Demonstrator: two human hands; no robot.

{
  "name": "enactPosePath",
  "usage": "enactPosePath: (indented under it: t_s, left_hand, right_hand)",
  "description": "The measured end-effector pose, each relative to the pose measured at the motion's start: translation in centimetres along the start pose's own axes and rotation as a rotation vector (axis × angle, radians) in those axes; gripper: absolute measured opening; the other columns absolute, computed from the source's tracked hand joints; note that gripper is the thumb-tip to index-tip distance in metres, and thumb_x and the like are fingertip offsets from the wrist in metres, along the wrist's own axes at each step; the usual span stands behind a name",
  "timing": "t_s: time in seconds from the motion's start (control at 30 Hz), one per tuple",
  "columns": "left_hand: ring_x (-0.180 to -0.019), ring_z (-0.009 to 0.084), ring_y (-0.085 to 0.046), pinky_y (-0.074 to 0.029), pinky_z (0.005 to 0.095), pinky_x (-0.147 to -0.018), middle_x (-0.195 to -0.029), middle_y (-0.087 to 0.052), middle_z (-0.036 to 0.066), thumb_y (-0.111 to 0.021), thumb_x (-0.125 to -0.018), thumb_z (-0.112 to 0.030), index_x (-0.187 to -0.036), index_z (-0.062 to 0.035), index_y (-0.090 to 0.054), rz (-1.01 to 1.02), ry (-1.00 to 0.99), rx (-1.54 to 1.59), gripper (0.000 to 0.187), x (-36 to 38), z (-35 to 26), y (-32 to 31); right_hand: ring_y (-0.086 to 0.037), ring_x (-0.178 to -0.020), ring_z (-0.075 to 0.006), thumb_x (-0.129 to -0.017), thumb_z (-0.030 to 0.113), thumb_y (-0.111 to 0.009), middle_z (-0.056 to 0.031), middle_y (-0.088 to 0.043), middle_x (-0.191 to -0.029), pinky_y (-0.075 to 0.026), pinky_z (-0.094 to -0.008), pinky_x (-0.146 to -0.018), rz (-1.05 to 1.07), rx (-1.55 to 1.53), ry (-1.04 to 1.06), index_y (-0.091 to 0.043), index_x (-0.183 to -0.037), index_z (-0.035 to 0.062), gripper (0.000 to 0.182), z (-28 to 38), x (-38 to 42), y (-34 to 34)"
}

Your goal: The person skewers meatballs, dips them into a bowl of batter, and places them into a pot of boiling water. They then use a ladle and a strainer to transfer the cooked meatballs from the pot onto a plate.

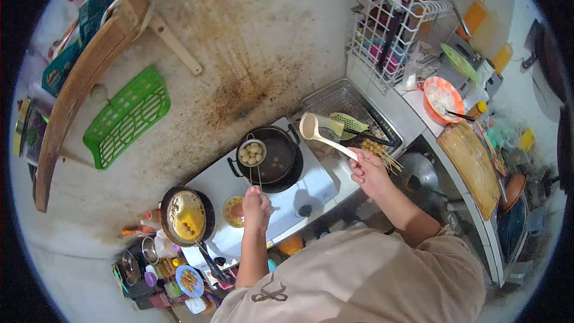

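My left hand (258, 208) is closed around the wire handle of a small strainer (251, 166). Several pale round balls (252, 153) fill the strainer, which is over the near left side of a black wok (274, 158). Dark liquid with a few more round shapes shows in the wok. Raised to the right of the wok, a cream-coloured ladle (323, 139) is gripped by its handle in my right hand (369, 172). Just left of my left hand, a bowl of yellow liquid (233, 210) stands on the white stove (317, 186).
A frying pan (186, 216) with a yellow, egg-like layer sits on the stove's left. Right of the wok are a green slotted turner (350, 122), skewers (382, 152) and a metal rack (335, 98). An orange bowl (427, 107) of white powder stands on the counter at right.
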State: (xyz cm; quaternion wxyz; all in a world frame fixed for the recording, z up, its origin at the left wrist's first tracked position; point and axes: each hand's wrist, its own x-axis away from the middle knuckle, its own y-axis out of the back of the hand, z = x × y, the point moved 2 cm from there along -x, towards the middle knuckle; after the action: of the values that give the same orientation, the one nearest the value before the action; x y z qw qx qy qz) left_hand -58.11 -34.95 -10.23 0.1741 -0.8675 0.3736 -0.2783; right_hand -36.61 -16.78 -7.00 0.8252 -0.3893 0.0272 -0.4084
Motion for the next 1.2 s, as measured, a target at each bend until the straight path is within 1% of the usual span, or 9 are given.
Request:
enactPosePath:
  t_s: [0.2,0.23,0.4,0.57,0.83,0.9,1.0,1.03,1.2]
  left_hand:
    - [-0.035,0.0053,-0.023,-0.017,0.0189,-0.032,-0.044,-0.029,-0.004,-0.037,-0.087,-0.029,-0.077,-0.0142,-0.039,0.152,-0.009,0.025,0.018,1.1,-0.9,-6.8]
    - [-0.033,0.006,-0.018,-0.014,0.021,-0.031,-0.042,-0.026,-0.004,-0.036,-0.086,-0.035,-0.076,-0.0148,-0.037,0.186,-0.012,-0.018,0.023,1.0,-0.6,-8.1]
    - [-0.034,0.0051,-0.02,-0.015,0.0195,-0.032,-0.042,-0.026,-0.005,-0.036,-0.087,-0.029,-0.077,-0.0144,-0.038,0.377,0.073,-0.062,0.018,1.5,0.9,-18.0]
    - [-0.036,0.005,-0.018,-0.015,0.0196,-0.033,-0.044,-0.025,-0.006,-0.036,-0.087,-0.026,-0.076,-0.0151,-0.04,0.533,0.188,-0.12,0.016,1.6,3.6,-31.1]
    - [-0.038,0.0046,-0.018,-0.015,0.0187,-0.036,-0.044,-0.024,-0.007,-0.036,-0.087,-0.028,-0.077,-0.0164,-0.042,0.759,0.29,-0.187,0.016,-1.5,9.3,-50.8]
    - [-0.038,0.0047,-0.018,-0.015,0.0188,-0.035,-0.045,-0.024,-0.007,-0.035,-0.087,-0.028,-0.077,-0.0163,-0.041,0.796,0.26,-0.247,0.017,-3.2,10.7,-54.3]
    - [-0.036,0.0047,-0.018,-0.015,0.0194,-0.034,-0.046,-0.026,-0.006,-0.031,-0.088,-0.026,-0.077,-0.0157,-0.04,0.807,0.224,-0.352,0.017,-6.2,12.7,-58.4]
    - [-0.036,0.0048,-0.018,-0.015,0.0197,-0.033,-0.046,-0.026,-0.006,-0.031,-0.088,-0.026,-0.077,-0.0156,-0.039,0.804,0.209,-0.405,0.017,-7.0,13.1,-59.5]
    - [-0.033,0.0072,-0.022,-0.016,0.0222,-0.029,-0.047,-0.031,-0.003,-0.032,-0.087,-0.024,-0.079,-0.0105,-0.039,0.707,0.009,-0.755,0.017,-10.8,14.8,-63.0]
  right_hand:
    - [-0.032,-0.05,-0.0044,-0.086,0.016,-0.04,-0.0011,-0.044,-0.067,-0.028,-0.0165,-0.041,-0.015,-0.057,0.212,-0.047,-0.104,0.0017,0.024,6.6,3.1,2.1]
    - [-0.032,-0.05,-0.0044,-0.086,0.016,-0.041,-0.001,-0.043,-0.067,-0.028,-0.0166,-0.042,-0.02,-0.069,0.252,-0.047,-0.105,0.0016,0.024,7.9,3.7,2.7]
    - [-0.032,-0.05,-0.0047,-0.086,0.016,-0.042,-0.0009,-0.042,-0.067,-0.028,-0.0166,-0.042,-0.089,-0.08,0.483,-0.046,-0.107,0.001,0.026,15.3,8.2,8.2]
    - [-0.031,-0.05,-0.0045,-0.086,0.015,-0.039,-0.0004,-0.041,-0.067,-0.027,-0.0164,-0.042,-0.332,0.064,0.657,-0.045,-0.108,0.0001,0.027,22.7,16.1,16.0]
    - [-0.031,-0.048,-0.0035,-0.086,0.017,-0.041,0.0013,-0.041,-0.064,-0.025,-0.016,-0.04,-0.725,-0.001,0.878,-0.047,-0.105,0.0007,0.026,27.5,28.1,29.8]
    - [-0.031,-0.046,-0.003,-0.085,0.02,-0.043,0.0017,-0.041,-0.062,-0.025,-0.0155,-0.038,-0.785,0.047,0.955,-0.046,-0.106,0.0002,0.029,27.6,30.0,31.9]
    - [-0.032,-0.045,-0.0027,-0.085,0.022,-0.044,0.0015,-0.041,-0.061,-0.025,-0.0156,-0.037,-0.684,0.054,1.009,-0.046,-0.106,-0.0006,0.031,28.1,32.1,34.1]
    - [-0.031,-0.044,-0.0024,-0.085,0.023,-0.045,0.002,-0.04,-0.058,-0.024,-0.016,-0.036,-0.801,0.065,1.022,-0.047,-0.105,-0.0012,0.031,28.3,32.3,34.3]
    - [-0.03,-0.042,-0.0023,-0.085,0.023,-0.046,0.0036,-0.039,-0.054,-0.024,-0.016,-0.037,-0.887,0.074,1.005,-0.049,-0.101,-0.0015,0.03,28.7,33.7,36.5]
